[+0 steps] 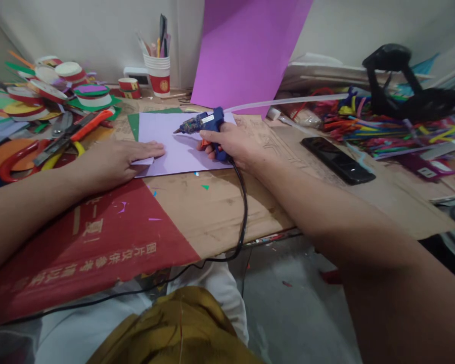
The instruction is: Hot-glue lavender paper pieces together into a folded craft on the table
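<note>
Head view: work centres on the lilac sheet (pixel 165 119), flat on the cardboard (pixel 182 202) at the middle of the table, a green sheet (pixel 133 125) peeking out from under its far left corner. Right hand (pixel 237 144) grips the blue glue gun (pixel 208 124), fingers wrapped round the handle and trigger area, nozzle pointing left just above the sheet; whether the trigger is squeezed, cannot tell. Left hand (pixel 121 154) lies palm down at the sheet's near left part, fingers stretched out and pressed together, not pinching, with a small pale paper piece (pixel 143 161) partly under it. Long clear glue stick (pixel 288 102) sticks out of the gun's back toward the right; black cord (pixel 245 202) hangs off the near edge. Progress: gun is loaded and held over the paper, but no glue line shows on the lilac sheet, and nothing looks fixed to it; the small piece looks loose, though the hand hides part of it. At far left, a pile of hat-like paper pieces (pixel 70 71) looks already put together. How much is left, cannot tell. Colored scraps (pixel 205 187) near the sheet suggest cutting is done on some paper. Scissors (pixel 94 124) left, paper cups (pixel 157 73) and purple sheet (pixel 250 50) far, phone (pixel 337 159) and colorful craft sticks (pixel 364 124) right.
</note>
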Demonstrator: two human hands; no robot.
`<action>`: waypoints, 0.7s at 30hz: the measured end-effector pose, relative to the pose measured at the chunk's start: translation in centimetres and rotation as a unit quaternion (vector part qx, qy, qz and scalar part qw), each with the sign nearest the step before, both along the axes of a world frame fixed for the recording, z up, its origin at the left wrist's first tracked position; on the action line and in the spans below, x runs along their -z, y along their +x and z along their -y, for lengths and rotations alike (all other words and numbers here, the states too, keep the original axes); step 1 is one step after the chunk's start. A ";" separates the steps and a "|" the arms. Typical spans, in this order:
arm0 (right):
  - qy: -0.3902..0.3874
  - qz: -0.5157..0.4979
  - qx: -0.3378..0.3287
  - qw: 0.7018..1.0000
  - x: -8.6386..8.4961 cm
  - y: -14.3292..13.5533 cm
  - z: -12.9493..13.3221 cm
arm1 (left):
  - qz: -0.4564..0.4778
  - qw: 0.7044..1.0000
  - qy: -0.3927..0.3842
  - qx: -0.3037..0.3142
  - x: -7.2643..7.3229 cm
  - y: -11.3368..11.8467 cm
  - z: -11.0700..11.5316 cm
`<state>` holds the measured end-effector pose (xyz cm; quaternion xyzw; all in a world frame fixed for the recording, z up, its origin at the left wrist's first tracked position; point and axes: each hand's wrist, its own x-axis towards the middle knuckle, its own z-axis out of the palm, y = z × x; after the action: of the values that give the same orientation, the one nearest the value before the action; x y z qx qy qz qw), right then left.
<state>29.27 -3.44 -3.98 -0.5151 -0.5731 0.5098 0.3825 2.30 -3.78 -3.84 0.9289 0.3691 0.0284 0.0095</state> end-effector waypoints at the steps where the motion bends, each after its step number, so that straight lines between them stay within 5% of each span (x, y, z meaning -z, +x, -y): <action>1: 0.001 -0.001 0.000 1.000 0.0 0.0 0.0 | 0.001 1.000 0.002 0.002 -0.1 0.0 0.1; 21: -0.001 0.012 0.023 1.000 -0.1 -0.1 0.0 | 0.019 1.000 0.024 -0.006 0.5 0.1 0.6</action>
<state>29.18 -3.44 -3.92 -0.5349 -0.5653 0.4949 0.3866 2.36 -4.33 -4.30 0.9259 0.3737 0.0544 -0.0060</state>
